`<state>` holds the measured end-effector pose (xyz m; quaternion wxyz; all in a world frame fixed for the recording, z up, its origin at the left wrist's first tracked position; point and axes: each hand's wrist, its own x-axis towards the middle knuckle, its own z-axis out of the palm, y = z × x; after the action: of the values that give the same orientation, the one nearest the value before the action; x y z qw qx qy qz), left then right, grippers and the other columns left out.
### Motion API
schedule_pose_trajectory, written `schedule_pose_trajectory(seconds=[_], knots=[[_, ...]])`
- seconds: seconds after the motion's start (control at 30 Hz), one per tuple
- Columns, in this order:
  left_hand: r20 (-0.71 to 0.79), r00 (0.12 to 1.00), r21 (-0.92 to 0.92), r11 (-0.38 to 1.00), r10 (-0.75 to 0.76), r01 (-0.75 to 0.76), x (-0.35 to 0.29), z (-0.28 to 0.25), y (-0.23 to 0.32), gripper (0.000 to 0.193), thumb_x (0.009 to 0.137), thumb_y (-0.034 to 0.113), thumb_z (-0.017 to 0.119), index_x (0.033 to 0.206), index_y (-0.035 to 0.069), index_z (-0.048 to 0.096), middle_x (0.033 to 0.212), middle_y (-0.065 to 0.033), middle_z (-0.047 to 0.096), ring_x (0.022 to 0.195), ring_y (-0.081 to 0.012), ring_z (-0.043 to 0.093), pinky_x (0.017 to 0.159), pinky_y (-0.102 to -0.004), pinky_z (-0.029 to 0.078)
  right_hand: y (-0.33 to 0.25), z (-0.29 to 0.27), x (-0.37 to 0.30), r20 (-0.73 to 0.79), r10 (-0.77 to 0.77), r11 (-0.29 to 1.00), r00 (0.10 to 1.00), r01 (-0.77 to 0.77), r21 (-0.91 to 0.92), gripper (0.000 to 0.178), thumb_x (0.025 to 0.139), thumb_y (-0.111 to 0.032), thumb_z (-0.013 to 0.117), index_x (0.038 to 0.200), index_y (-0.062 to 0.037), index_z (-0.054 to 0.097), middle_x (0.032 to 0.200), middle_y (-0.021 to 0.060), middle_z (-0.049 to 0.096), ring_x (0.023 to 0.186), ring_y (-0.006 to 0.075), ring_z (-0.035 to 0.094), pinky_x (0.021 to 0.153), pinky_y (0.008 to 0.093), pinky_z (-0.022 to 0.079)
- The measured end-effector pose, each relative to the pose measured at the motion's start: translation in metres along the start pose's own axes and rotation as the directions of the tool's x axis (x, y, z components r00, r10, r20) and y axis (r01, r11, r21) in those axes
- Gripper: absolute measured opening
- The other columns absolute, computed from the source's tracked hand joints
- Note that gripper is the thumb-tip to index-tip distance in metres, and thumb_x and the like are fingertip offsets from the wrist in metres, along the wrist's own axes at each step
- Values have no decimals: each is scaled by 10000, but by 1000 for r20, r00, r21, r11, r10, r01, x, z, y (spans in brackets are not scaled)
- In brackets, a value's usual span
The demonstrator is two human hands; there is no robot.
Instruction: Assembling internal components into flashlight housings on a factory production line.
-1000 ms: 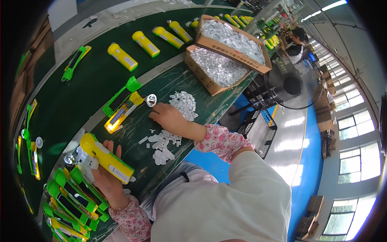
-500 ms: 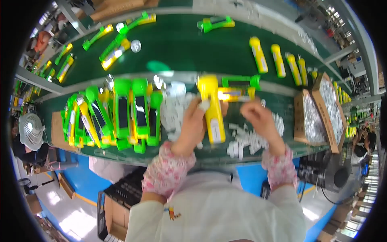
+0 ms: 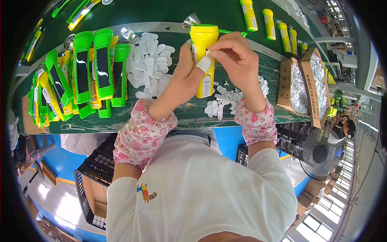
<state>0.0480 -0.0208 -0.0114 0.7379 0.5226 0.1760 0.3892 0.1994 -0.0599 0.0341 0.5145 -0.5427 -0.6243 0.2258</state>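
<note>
A yellow flashlight housing (image 3: 204,40) stands nearly upright before me, its wide head at the top and a label low on its front. My left hand (image 3: 179,78) is closed around it from the left; a white wrap covers the thumb, which lies across the front. My right hand (image 3: 240,60) is closed in a pinch at the housing's right side, just above that thumb. Anything between those fingertips is too small or hidden to make out. Behind the housing's head a silver reflector cup (image 3: 191,20) and part of a green piece (image 3: 233,33) show.
Green-and-yellow flashlights with dark panels (image 3: 82,68) lie heaped at left. Flat white oval pieces (image 3: 151,66) are piled beside them; small white parts (image 3: 229,99) lie at right. A cardboard box (image 3: 289,82) of silvery parts stands far right. Yellow housings (image 3: 269,25) lie on the belt beyond.
My right hand has come left to the housing and now pinches at its side. My left hand still holds the housing. The view has shifted, so the bench appears higher up.
</note>
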Motion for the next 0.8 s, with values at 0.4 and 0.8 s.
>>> schedule_pose_trajectory(seconds=[0.4,0.8], knots=[[24,973,388,895,230,-221,37,-6,-5,425,983,142,415,1354,-10,274,1177,-118,473,977,-147,556,797,-274,484,3,-6,35,12,211,959,977,-209,190,528,836,-25,661,1269,-22,357,1003,104,619,885,134,602,594,236,524],[-337,924,-42,983,-182,178,223,-53,-5,298,968,203,473,1156,-3,369,999,-134,565,815,-240,625,719,-388,550,257,-90,315,-19,156,188,988,-49,-981,791,737,-73,682,1432,-176,319,1476,111,325,1431,330,174,1069,566,311]])
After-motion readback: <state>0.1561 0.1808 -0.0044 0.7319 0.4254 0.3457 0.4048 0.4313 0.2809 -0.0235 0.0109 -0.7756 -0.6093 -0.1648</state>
